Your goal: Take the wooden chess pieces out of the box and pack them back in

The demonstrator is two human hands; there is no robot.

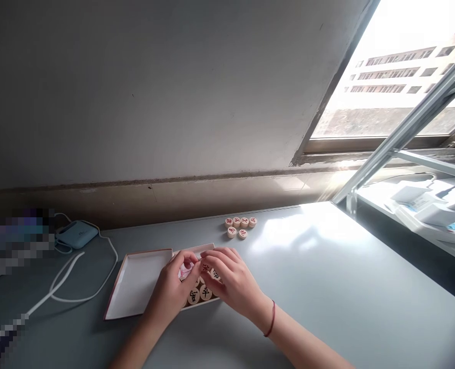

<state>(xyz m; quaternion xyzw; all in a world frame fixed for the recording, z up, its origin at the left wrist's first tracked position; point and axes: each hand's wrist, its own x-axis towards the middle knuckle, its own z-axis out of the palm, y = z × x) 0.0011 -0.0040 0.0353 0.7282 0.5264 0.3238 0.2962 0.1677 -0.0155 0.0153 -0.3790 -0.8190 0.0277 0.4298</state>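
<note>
Both my hands meet over an open shallow box (202,306) of round wooden Chinese chess pieces. Between the thumb and fingers of my right hand (231,274) is a chess piece (205,267) with a reddish character, partly hidden. My left hand (177,279) is closed in a pinch, its fingertips against those of my right; what they hold is hidden. Pieces with black characters, such as a horse piece (193,295) and a soldier piece (205,292), lie in the box under my hands. A pink-and-white wrapper-like thing (186,269) shows beside my left fingers.
Several red-character pieces (240,223) stand in two rows on the grey table (327,287) behind the box. Left of it lies the white-lined lid (142,282). Farther left are a blue device (76,234) and a white cable (107,266). A metal-framed shelf (415,236) stands right.
</note>
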